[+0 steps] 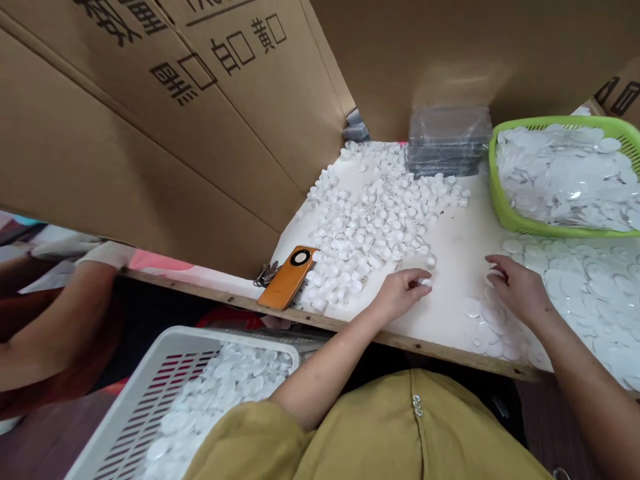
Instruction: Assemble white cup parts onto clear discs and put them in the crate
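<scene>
Close to the table's front edge, my left hand [400,294] is closed in a pinch on a small white plastic cap [425,283]. Beyond it spreads a heap of similar white caps [375,227]. To its right, my right hand [520,290] hovers over the table with thumb and fingers curled together. A pale edge, perhaps of a disc, shows at its fingertips, but I cannot make it out clearly. Thin, clear-white round discs [493,323] lie below this hand, and a wide layer of such discs [580,287] covers the table to its right.
An orange phone [285,280] lies at the front edge beside the caps. A green basket [510,212] of discs and a stack of clear plastic trays [450,143] stand behind. Cardboard [240,133] walls the left. A white basket [175,337] sits lower left, near another person's arm [65,320].
</scene>
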